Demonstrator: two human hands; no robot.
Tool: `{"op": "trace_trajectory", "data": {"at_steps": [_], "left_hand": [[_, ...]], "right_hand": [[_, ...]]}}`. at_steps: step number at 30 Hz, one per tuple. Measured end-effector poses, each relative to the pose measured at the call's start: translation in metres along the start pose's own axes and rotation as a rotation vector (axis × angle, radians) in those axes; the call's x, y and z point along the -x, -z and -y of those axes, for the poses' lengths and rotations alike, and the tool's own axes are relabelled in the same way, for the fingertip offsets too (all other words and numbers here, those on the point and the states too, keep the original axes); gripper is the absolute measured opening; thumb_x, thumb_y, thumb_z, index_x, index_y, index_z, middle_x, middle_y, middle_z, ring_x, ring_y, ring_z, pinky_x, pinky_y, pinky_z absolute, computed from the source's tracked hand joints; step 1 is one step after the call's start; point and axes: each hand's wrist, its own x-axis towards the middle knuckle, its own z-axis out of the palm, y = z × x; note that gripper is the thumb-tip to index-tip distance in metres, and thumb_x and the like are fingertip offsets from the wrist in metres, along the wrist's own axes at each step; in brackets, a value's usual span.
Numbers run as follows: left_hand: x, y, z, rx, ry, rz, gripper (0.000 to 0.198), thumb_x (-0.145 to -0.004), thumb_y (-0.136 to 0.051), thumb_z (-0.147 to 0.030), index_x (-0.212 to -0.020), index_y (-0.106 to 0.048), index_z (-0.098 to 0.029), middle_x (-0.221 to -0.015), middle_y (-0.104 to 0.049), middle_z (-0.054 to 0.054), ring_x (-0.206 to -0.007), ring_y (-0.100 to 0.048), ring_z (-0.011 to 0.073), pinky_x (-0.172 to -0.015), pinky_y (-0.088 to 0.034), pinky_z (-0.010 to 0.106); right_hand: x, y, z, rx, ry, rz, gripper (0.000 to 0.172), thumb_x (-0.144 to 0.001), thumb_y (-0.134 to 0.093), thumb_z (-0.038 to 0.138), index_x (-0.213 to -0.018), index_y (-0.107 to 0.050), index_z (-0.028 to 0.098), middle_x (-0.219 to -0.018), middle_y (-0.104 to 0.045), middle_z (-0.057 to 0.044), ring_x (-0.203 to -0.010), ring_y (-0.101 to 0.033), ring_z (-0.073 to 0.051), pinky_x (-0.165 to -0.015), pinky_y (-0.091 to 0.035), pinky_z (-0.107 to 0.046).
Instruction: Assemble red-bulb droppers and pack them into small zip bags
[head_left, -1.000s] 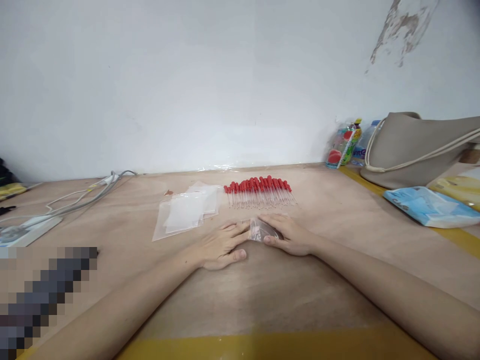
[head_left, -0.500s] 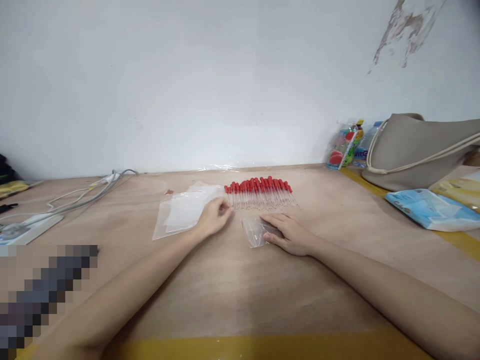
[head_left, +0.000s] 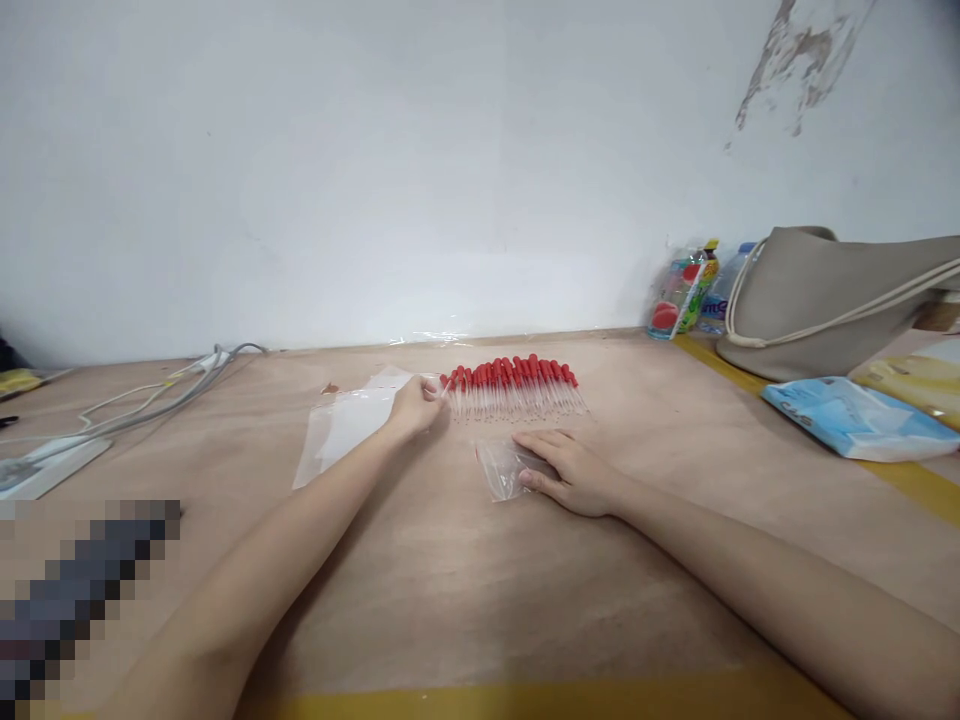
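A row of slim clear droppers with red bulbs (head_left: 517, 374) lies across the table, bulbs toward the wall. At the left end of this row is my left hand (head_left: 418, 403), its thumb and fingertips pinched together on the outermost dropper (head_left: 444, 382); the fingers partly hide the contact. In front of the row, my right hand (head_left: 574, 474) rests over a small clear plastic bag (head_left: 499, 472), thumb on its near side and fingers along its far side. Thin translucent sheets or bags (head_left: 341, 430) lie flat beside and partly behind my left hand.
Grey and white cables (head_left: 180, 385) run to a power strip (head_left: 60, 465) on the left. At right are a grey bag (head_left: 817, 295) with cord straps, drink bottles (head_left: 675, 295) and a blue packet (head_left: 855, 415). A white wall (head_left: 337, 180) closes off the back.
My left hand has moved away from me and slightly left, up to the end of the red-bulbed row. My right hand stays on the bag. The view has shifted slightly.
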Motion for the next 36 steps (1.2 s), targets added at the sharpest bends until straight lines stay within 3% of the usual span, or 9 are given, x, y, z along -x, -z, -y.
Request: {"op": "trace_trajectory", "data": {"at_steps": [7,10,13,17,20,22,25,31,36], "left_hand": [[0.069,0.034,0.024,-0.045,-0.199,-0.059,0.013,-0.074,-0.052,-0.027,-0.077,-0.042,-0.02,-0.06,-0.051,-0.005,-0.054,-0.049,0.011,-0.052,-0.036,0.021],[0.101,0.037,0.027,-0.034,-0.249,0.019,0.013,-0.076,-0.05,-0.029,-0.075,-0.041,-0.02,-0.061,-0.05,-0.005,-0.052,-0.046,0.0099,-0.051,-0.035,0.021],[0.114,0.038,0.025,-0.047,-0.314,0.139,0.016,-0.079,-0.049,-0.035,-0.078,-0.043,-0.019,-0.059,-0.049,-0.004,-0.053,-0.047,0.0104,-0.051,-0.037,0.021],[0.093,0.045,0.022,-0.305,-0.634,0.157,0.018,-0.085,-0.039,-0.023,-0.095,-0.053,-0.018,-0.087,-0.057,0.005,-0.079,-0.052,0.0171,-0.069,-0.041,0.029],[0.064,0.048,0.019,-0.604,-0.945,0.129,0.039,-0.081,-0.039,-0.008,-0.115,-0.051,-0.026,-0.114,-0.048,0.01,-0.101,-0.044,0.0239,-0.081,-0.037,0.037],[0.047,0.046,0.014,-0.739,-1.077,0.162,0.042,-0.081,-0.041,-0.008,-0.116,-0.05,-0.03,-0.122,-0.043,0.009,-0.107,-0.04,0.0248,-0.085,-0.035,0.038],[0.03,0.038,0.007,-0.848,-1.191,0.183,0.03,-0.086,-0.042,-0.014,-0.109,-0.054,-0.027,-0.122,-0.045,0.008,-0.107,-0.04,0.0236,-0.087,-0.033,0.037],[0.014,0.039,0.005,-0.816,-1.248,0.23,0.017,-0.088,-0.039,-0.014,-0.09,-0.056,-0.018,-0.104,-0.057,0.007,-0.099,-0.047,0.0199,-0.086,-0.034,0.033],[0.038,0.059,0.023,-0.607,-0.975,0.174,0.018,-0.087,-0.037,-0.014,-0.093,-0.053,-0.018,-0.094,-0.057,0.006,-0.087,-0.052,0.018,-0.075,-0.039,0.028]], "right_hand": [[0.0,0.0,0.0,-0.001,-0.01,0.005,0.053,-0.085,-0.036,0.052,-0.126,-0.044,0.019,-0.125,-0.05,-0.01,-0.114,-0.045,-0.024,-0.094,-0.035,-0.043],[0.0,0.0,0.001,0.009,-0.014,0.015,0.054,-0.085,-0.036,0.052,-0.126,-0.044,0.017,-0.126,-0.05,-0.011,-0.114,-0.045,-0.025,-0.094,-0.035,-0.044],[-0.001,0.001,0.001,0.009,-0.016,0.016,0.054,-0.085,-0.035,0.052,-0.126,-0.044,0.017,-0.126,-0.05,-0.011,-0.114,-0.045,-0.025,-0.094,-0.035,-0.044],[0.0,0.0,0.001,-0.004,-0.015,0.009,0.054,-0.085,-0.036,0.052,-0.126,-0.044,0.018,-0.126,-0.05,-0.01,-0.114,-0.044,-0.024,-0.095,-0.034,-0.043],[0.0,0.0,0.001,0.002,-0.022,0.008,0.054,-0.085,-0.037,0.052,-0.125,-0.045,0.017,-0.125,-0.05,-0.01,-0.114,-0.044,-0.024,-0.095,-0.034,-0.042],[-0.001,0.0,0.001,0.001,-0.021,0.009,0.054,-0.085,-0.037,0.052,-0.125,-0.045,0.016,-0.125,-0.05,-0.011,-0.114,-0.045,-0.023,-0.095,-0.034,-0.041],[-0.001,0.0,0.002,-0.004,-0.014,0.005,0.053,-0.085,-0.037,0.052,-0.125,-0.046,0.017,-0.124,-0.051,-0.01,-0.114,-0.045,-0.023,-0.095,-0.034,-0.041],[-0.001,-0.001,0.001,0.02,-0.019,0.008,0.055,-0.085,-0.035,0.052,-0.125,-0.045,0.016,-0.125,-0.051,-0.01,-0.114,-0.044,-0.023,-0.095,-0.033,-0.04],[0.0,-0.001,0.0,0.024,-0.048,-0.009,0.054,-0.085,-0.035,0.052,-0.125,-0.045,0.017,-0.127,-0.049,-0.01,-0.115,-0.044,-0.024,-0.096,-0.033,-0.042]]}}
